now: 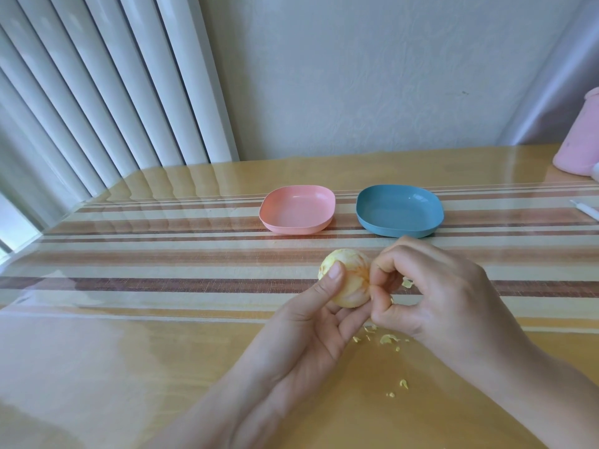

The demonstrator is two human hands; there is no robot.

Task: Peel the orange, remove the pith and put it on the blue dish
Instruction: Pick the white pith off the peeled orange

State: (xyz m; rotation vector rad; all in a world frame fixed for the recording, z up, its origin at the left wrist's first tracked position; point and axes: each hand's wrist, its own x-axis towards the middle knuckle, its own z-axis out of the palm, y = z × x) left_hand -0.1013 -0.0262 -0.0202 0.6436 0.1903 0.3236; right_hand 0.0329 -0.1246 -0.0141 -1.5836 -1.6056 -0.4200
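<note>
Left hand point(311, 319) grips the orange point(351, 280) off the counter point(162, 351): thumb lies over its near-top face, fingers cup it from below. Right hand point(431, 293) has its fingers curled tight, tips pinching at the orange's 3 o'clock flank, likely on a shred of pith; the exact bit is too small to tell. The orange looks fully peeled, pale with orange streaks, so the step in hand reads as pith removal, late in the task. Pith scraps point(387, 339) lie on the counter at 6 o'clock from the hands, with a few more nearer the camera. Key relation: the blue dish point(399, 211) lies at about 1 o'clock from the orange, nothing in it, apart from both hands, its near rim just past the right knuckles. The right hand is nearer the dish, but the left carries the fruit, so placing means a short forward-right reach by the left. The orange is roundish, with no long axis to mind. The pink dish point(296, 210) sits at 11 o'clock, beside the blue one and easy to confuse.
</note>
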